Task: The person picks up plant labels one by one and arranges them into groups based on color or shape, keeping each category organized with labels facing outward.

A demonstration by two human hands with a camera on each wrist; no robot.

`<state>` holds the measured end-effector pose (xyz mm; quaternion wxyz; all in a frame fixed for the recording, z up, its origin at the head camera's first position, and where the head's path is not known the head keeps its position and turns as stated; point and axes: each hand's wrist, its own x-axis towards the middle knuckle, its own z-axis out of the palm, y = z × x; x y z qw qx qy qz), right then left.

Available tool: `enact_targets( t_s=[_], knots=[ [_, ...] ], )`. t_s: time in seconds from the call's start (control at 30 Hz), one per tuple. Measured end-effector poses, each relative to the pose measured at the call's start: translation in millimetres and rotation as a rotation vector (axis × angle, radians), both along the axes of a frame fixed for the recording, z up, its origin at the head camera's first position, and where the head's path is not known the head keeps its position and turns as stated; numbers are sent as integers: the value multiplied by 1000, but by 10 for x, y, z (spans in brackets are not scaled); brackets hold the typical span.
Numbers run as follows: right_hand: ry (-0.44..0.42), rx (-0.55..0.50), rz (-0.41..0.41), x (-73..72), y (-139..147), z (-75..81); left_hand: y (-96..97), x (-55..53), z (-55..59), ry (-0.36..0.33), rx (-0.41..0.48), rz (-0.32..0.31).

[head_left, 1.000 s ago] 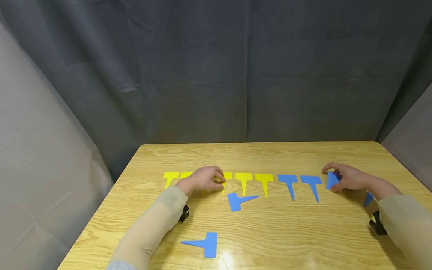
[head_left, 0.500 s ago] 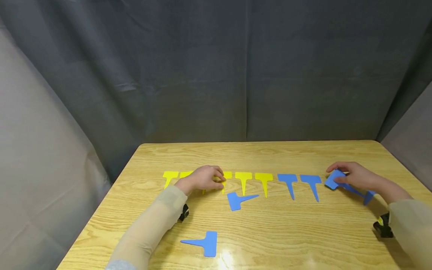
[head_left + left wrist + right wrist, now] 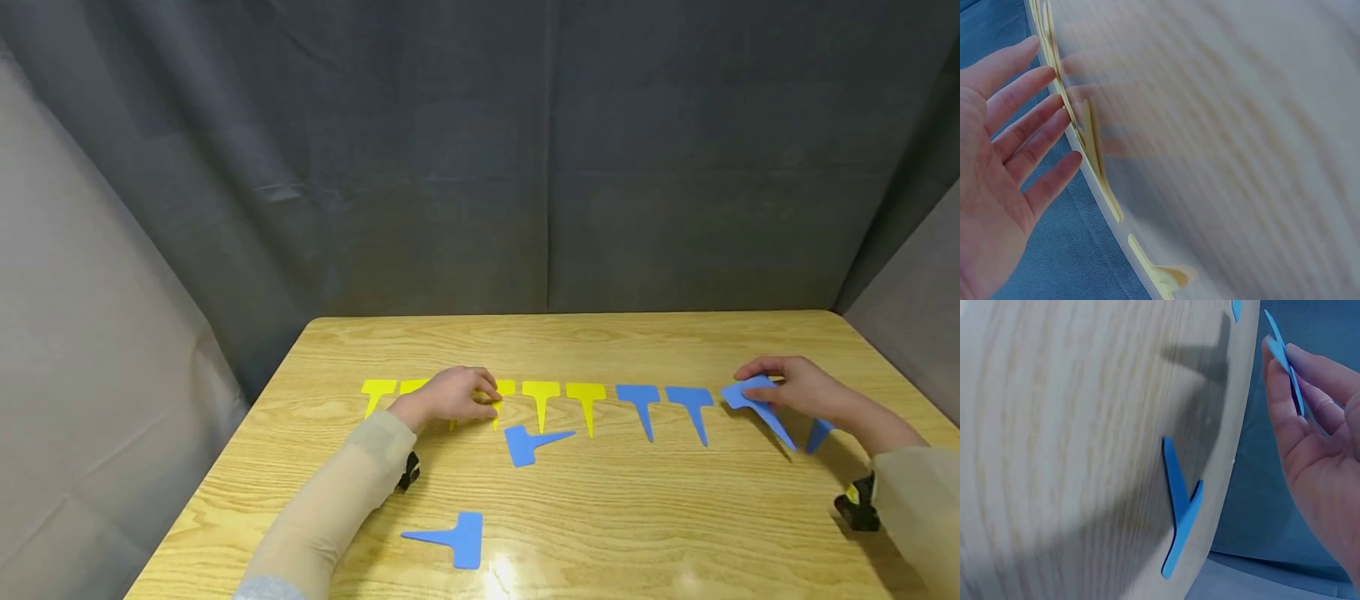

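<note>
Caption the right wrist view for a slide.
Right hand holding one blue tag, while another tag lies on the table.

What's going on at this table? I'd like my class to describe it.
A person's right hand pinches a blue T-shaped tag above the table, beside a row of yellow tags and blue tags. The left hand, fingers extended, is by the yellow tags, apparently holding nothing. Two loose tags, also blue, lie sideways nearer the person.

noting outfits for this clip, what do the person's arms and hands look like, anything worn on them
The left hand and right hand wear no gloves. The left sleeve and right sleeve are plain beige, with light grey fabric beyond the left one. A left black device and right black device, probably cameras, sit at the wrists; the right has a yellow spot.
</note>
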<state>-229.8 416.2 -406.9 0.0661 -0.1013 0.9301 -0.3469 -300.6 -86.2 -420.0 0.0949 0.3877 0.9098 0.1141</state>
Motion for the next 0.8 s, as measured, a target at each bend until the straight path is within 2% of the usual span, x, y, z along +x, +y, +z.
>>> enact_targets(
  t_s=[0.37, 0.63, 0.8],
  knots=[
    [9, -20, -28, -34, 60, -191, 6, -2, 10, 5, -2, -6],
    [36, 54, -77, -82, -2, -256, 2, -1, 3, 3, 6, -7],
    [69, 124, -75, -109, -30, -249, -2, -12, 2, 2, 8, -3]
  ],
)
